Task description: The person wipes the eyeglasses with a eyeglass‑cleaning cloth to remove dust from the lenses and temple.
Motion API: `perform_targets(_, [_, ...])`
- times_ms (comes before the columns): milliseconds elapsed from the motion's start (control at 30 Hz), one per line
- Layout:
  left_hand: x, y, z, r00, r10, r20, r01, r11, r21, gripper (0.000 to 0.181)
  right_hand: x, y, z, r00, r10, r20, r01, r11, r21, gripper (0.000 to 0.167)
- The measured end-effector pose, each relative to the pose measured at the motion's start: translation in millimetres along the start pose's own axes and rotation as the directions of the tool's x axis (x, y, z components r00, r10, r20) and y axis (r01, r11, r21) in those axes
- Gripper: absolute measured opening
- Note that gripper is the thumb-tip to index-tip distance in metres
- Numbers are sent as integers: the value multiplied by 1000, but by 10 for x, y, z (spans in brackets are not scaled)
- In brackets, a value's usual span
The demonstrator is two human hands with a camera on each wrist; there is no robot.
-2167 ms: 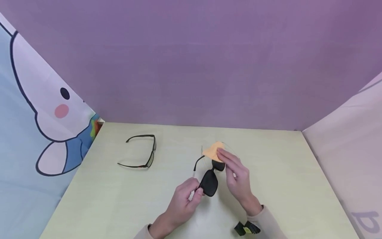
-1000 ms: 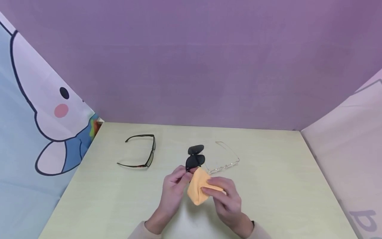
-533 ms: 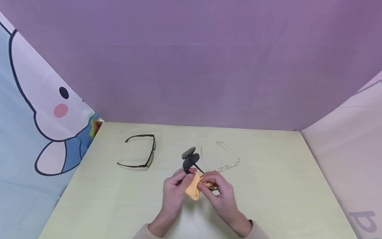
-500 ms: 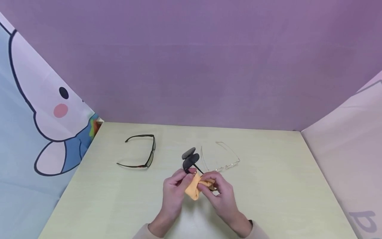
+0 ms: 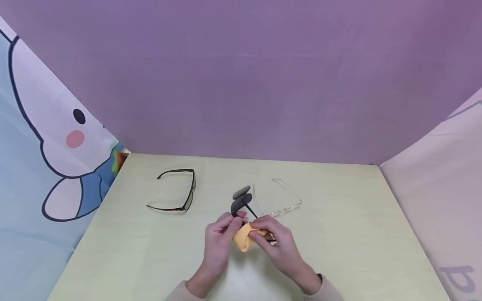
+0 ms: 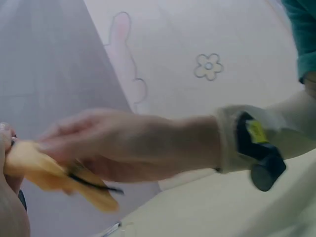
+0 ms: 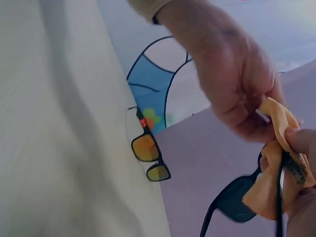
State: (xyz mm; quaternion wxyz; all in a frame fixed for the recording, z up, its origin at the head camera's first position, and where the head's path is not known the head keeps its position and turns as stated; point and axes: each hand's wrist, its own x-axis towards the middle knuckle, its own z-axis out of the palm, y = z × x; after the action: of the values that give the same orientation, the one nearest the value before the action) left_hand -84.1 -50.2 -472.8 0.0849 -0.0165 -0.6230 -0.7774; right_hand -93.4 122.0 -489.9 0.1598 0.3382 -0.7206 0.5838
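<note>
On the head view I have the left grip (image 5: pixel 218 246) clamped on the sunglasses (image 5: pixel 240 203) above the surface (image 5: pixel 132 259), the right grip (image 5: pixel 278 248) pinching the cloth (image 5: pixel 242 239) around one temple (image 5: pixel 272 241). Black glasses (image 5: pixel 189 201) and wire glasses (image 5: pixel 290 208) lie farther back. From the left wrist, I get the temple poking out of the cloth, blurred. From the right wrist, I see one dark lens (image 7: pixel 238 200) beside the cloth.
</note>
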Motion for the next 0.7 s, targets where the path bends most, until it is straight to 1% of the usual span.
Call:
perform_targets(100, [-28,-27,8,1000,9,8,-9,1000,4,12,27,-33,54,999,31,-31,-29,997,67,28])
perform_targets(167, [-16,-9,-8,999,35,13,-35,999,24,12,32,-36,59,999,39,-27,-37,996,86,26])
perform_targets(267, [37,66,-60,998,57,1,-57,997,43,12,30,-10,10,1000,16,22,-18,999,51,27])
perform_targets(333, [80,125,-100,997,69,-25,-68,997,36,13,22,21,-49,998,-4,70,3,1000,16,27])
perform_targets(400, [107,171,-136,996,70,-48,-69,997,26,14,11,52,-110,994,-1,111,2,1000,-9,27])
perform_targets(467, [111,192,-151,996,76,-47,-75,997,19,14,-1,74,-156,991,-3,132,7,1000,-26,27])
perform_targets(600, [69,143,-113,997,75,-19,-75,997,29,14,-7,57,-168,991,-2,132,6,1000,-28,27])
perform_targets(667, [41,97,-66,998,70,4,-70,997,33,15,6,15,-140,994,17,110,-17,1000,3,27])
perform_targets(700, [24,75,-41,998,67,19,-67,997,37,15,16,-9,-120,995,30,96,-34,999,37,26])
